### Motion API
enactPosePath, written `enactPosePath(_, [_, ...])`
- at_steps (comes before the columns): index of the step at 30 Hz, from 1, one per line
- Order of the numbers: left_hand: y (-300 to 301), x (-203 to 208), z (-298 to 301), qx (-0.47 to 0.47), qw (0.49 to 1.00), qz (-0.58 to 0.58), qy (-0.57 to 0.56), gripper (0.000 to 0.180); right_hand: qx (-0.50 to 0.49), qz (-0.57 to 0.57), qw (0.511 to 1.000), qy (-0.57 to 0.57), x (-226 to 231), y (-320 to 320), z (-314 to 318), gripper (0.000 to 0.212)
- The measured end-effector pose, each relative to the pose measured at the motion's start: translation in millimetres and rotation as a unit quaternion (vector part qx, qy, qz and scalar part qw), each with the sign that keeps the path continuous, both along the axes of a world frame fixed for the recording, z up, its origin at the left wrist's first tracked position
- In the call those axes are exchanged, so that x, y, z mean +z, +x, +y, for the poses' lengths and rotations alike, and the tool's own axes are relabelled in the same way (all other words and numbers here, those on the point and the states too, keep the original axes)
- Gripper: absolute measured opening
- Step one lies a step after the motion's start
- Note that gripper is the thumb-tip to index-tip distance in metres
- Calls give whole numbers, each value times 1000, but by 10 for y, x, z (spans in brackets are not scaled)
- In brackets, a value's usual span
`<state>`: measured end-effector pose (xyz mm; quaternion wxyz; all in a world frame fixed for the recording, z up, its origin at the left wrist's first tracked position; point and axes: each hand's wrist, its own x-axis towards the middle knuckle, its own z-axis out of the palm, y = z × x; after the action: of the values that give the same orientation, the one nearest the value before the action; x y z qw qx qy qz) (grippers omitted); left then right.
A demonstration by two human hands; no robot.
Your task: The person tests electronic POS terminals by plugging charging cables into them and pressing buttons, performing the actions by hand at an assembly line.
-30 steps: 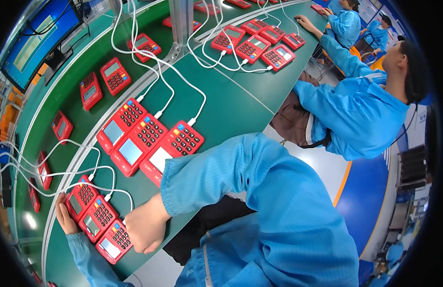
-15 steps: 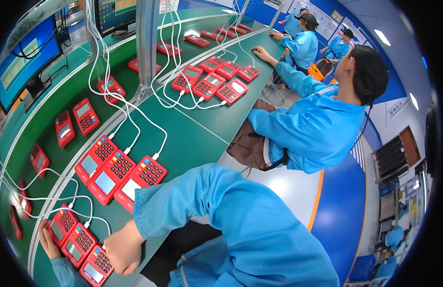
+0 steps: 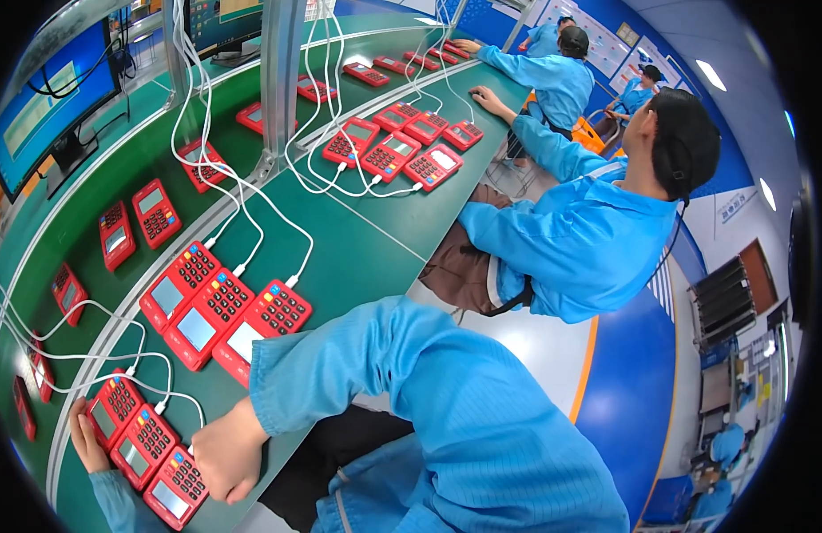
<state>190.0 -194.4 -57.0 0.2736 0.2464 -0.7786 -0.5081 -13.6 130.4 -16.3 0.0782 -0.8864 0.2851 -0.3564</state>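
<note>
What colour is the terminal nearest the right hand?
That terminal is red, clearest in the head view.

A green bench (image 3: 366,265) carries clusters of red keypad terminals (image 3: 198,324), several with white cables (image 3: 293,280) attached

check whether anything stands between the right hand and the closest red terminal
Nothing visible does: the right hand is close beside the red terminal, at its keypad end; finger contact is hidden.

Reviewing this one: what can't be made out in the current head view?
All in the head view:
Right hand: fingertips and anything they grip, hidden by the back of the hand.
Left hand: thumb, apparently behind the red terminals.
Rightmost terminal of the middle trio: lower part, partly covered by the right sleeve.
Terminal screens: contents too small to read.
</note>
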Motion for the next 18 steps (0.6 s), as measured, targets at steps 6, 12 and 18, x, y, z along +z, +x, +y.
enactPosePath(6, [107,93,-4,21,997,-40,-57,44,20,24,999,-19,139,-18,-48,25])
enactPosePath(12, [-123,284,362,22,999,-25,-23,35,45,3,999,25,109,-48,-32,22])
enactPosePath(18, [-126,350,451,9,1000,5,25,33,45,-14,998,44,124,-29,-6,22])
